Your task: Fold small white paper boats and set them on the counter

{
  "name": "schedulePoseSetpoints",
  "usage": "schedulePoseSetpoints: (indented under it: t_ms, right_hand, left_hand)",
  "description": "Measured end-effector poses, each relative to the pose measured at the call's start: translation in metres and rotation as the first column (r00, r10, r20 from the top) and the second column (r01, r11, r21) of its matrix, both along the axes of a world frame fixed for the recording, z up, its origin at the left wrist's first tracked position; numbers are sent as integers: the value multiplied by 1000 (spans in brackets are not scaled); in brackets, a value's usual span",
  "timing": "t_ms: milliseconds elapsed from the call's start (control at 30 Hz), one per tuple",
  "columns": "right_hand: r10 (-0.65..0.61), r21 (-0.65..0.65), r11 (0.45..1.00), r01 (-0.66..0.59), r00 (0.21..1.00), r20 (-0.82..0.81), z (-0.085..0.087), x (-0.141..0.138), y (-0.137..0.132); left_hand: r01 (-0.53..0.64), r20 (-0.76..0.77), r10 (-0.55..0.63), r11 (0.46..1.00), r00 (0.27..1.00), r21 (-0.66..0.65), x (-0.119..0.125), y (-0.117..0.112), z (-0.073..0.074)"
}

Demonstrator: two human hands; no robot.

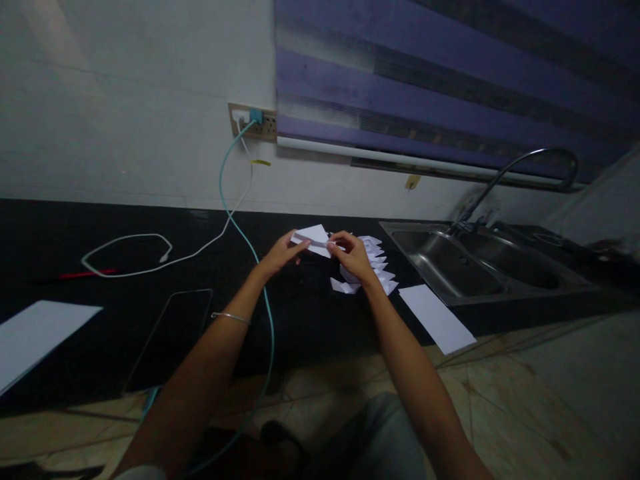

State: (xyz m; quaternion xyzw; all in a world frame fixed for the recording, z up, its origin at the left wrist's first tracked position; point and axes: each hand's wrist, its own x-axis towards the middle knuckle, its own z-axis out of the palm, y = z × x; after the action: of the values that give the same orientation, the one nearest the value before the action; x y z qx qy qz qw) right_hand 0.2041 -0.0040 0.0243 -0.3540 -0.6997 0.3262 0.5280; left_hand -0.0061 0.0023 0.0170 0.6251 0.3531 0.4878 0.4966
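Both my hands hold one folded white paper piece (313, 239) just above a black countertop (300, 313). My left hand (283, 255) pinches its left end with fingers closed. Pinching the right end is my right hand (353, 253), also closed. A row of several small folded white paper pieces (377, 263) lies on the counter just right of and below my right hand.
A white paper strip (436, 319) overhangs the counter's front edge beside a steel sink (470, 267) with a curved tap (520, 170). A phone (173, 333), a teal cable (265, 293), a white cable (135, 257), a red pen (85, 273) and a white sheet (35, 337) lie at left.
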Motion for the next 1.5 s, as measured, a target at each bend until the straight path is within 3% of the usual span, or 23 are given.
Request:
schedulePoseSetpoints:
  t_ms: [300,533,800,1000,1267,1500]
  right_hand:
    - [36,13,999,-37,998,60,1,2,-3]
    - [43,30,998,-46,994,99,0,0,-1]
    - [-47,39,998,44,994,95,-4,0,6]
    - [-97,18,995,95,992,76,-8,-4,6]
    - [-56,-55,997,57,998,17,-2,-6,1]
    - [-70,-22,997,70,998,7,2,-8,-3]
  left_hand:
    - [21,-37,-17,993,999,114,-2,-7,10]
    - [-62,-164,100,973,981,224,-6,-1,4]
    - [-63,-145,99,970,985,233,-3,1,2]
    - [-75,-40,87,967,995,245,0,0,4]
    - [-134,-56,152,961,987,243,-1,5,0]
    - [-89,-33,99,971,995,220,-1,3,1]
